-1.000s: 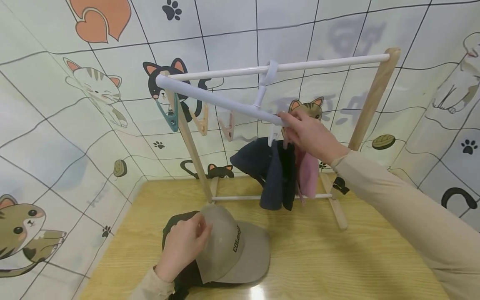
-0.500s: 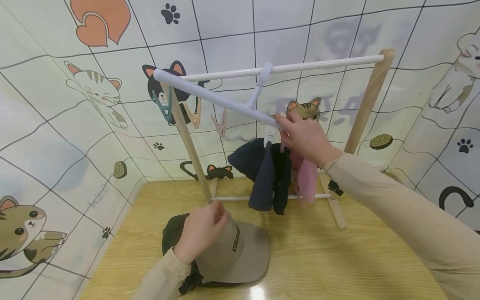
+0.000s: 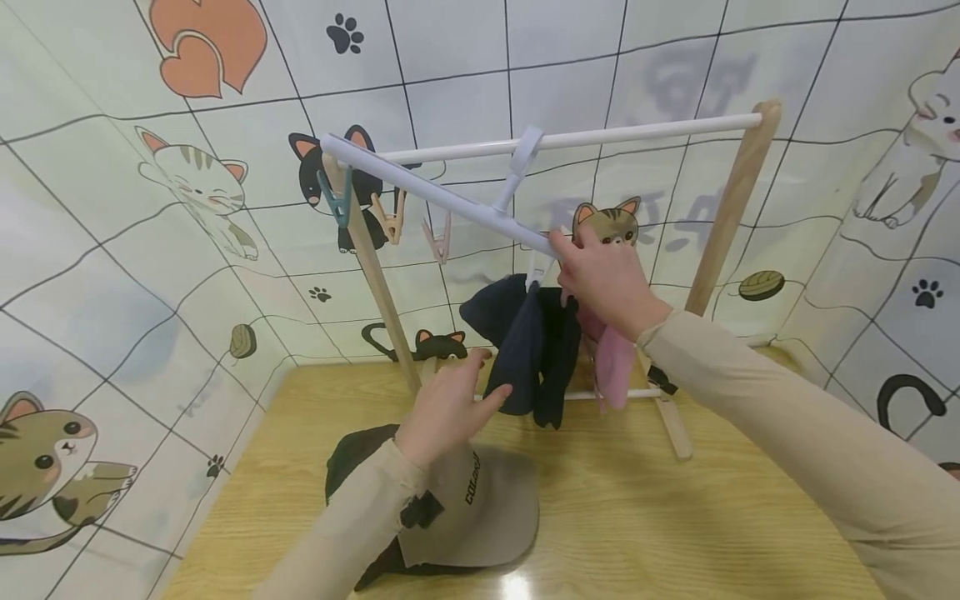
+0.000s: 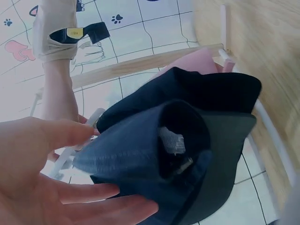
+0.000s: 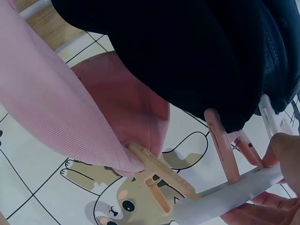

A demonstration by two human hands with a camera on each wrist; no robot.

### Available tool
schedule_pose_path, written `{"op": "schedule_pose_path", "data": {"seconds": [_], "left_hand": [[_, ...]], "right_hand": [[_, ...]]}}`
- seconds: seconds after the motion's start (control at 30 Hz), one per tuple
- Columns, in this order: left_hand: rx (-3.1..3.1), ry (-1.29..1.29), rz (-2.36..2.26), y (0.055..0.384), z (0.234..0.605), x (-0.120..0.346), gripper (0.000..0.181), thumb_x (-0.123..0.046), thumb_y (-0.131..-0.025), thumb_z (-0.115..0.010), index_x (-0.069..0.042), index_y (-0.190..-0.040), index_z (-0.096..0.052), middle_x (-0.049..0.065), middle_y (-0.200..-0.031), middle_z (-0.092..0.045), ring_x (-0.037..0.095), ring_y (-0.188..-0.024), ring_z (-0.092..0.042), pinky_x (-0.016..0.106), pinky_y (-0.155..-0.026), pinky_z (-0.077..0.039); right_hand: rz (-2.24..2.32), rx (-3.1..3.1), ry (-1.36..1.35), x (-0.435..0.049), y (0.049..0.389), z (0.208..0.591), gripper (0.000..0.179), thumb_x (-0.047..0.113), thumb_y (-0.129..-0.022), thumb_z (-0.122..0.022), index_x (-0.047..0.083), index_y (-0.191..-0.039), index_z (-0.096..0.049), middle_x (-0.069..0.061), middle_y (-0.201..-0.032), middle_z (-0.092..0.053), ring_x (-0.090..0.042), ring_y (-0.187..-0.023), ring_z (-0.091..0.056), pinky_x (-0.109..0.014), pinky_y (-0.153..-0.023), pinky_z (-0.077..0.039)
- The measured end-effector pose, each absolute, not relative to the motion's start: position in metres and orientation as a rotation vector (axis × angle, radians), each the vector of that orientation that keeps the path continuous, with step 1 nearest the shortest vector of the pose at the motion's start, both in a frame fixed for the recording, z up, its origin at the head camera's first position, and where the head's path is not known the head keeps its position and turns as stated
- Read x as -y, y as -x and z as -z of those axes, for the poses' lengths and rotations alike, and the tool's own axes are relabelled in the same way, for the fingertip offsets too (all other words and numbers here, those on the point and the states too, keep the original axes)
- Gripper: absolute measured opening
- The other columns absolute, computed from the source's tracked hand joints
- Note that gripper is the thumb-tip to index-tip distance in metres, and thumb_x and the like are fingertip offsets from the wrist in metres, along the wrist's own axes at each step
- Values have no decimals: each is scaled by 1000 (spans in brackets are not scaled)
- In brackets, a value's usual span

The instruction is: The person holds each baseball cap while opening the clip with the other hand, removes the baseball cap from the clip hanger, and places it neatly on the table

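Note:
My right hand [image 3: 606,279] grips the right arm of a pale lavender clip hanger [image 3: 420,187], which hooks over the rack's white rod and slants down to the right. From its clips hang a navy cap [image 3: 517,354], a black cap [image 3: 558,358] and a pink cap [image 3: 615,367]. In the right wrist view, an orange clip [image 5: 159,176] bites the pink cap and a pink clip [image 5: 222,145] the black one. My left hand [image 3: 450,408], fingers spread, is beside the navy cap; the left wrist view shows thumb and fingers around that cap's folded end.
A beige cap [image 3: 506,504] lies over a dark cap [image 3: 356,458] on the wooden table [image 3: 637,517], beneath my left forearm. Teal [image 3: 339,200], yellow [image 3: 390,218] and pale pink clips [image 3: 440,240] dangle without caps. The rack's wooden post [image 3: 731,200] stands to the right.
My left hand has moved up and right from over the beige cap to the navy cap, its fingers spreading. My right hand keeps its grip; the hanger has swung slightly.

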State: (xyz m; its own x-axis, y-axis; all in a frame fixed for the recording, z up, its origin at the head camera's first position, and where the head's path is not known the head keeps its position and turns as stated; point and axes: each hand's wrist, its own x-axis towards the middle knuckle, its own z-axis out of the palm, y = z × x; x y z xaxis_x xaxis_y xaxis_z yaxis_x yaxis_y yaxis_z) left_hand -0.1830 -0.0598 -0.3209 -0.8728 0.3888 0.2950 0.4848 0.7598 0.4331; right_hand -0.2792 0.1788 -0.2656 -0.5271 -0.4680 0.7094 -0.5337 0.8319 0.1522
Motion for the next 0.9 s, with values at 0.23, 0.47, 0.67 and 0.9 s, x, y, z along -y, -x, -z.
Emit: {"op": "schedule_pose_path", "data": {"seconds": [0.23, 0.47, 0.67, 0.9], "left_hand": [[2851, 716, 814, 212, 301, 39, 49, -33, -93, -63, -1, -129, -53, 11, -109, -66, 23, -87, -64, 37, -70, -52], [2893, 755, 786, 234, 287, 22, 48, -33, -92, -64, -3, -128, -53, 6, -84, -62, 19, -68, -59, 30, -54, -44], [2909, 805, 913, 249, 285, 13, 43, -17, -97, -56, 0, -136, -47, 12, -95, -64, 21, -71, -61, 30, -61, -46], [2847, 870, 910, 251, 284, 14, 34, -1, -96, -48, 1, -129, -54, 16, -99, -64, 28, -74, -61, 35, -64, -45]], "right_hand": [[-86, 2236, -698, -177, 277, 266, 35, 7, -86, -65, 6, -117, -48, -19, -84, -51, -23, -36, -40, -37, -35, -38], [-98, 2264, -693, -177, 274, 265, 34, 6, -87, -65, 6, -118, -50, -20, -85, -51, -24, -37, -41, -37, -37, -39], [-97, 2243, -704, -181, 274, 266, 35, 6, -88, -65, 5, -120, -51, -19, -85, -51, -23, -37, -39, -36, -36, -37], [-89, 2223, -717, -184, 276, 262, 34, 7, -87, -67, 7, -117, -50, -18, -87, -54, -25, -43, -45, -35, -35, -36]]}}
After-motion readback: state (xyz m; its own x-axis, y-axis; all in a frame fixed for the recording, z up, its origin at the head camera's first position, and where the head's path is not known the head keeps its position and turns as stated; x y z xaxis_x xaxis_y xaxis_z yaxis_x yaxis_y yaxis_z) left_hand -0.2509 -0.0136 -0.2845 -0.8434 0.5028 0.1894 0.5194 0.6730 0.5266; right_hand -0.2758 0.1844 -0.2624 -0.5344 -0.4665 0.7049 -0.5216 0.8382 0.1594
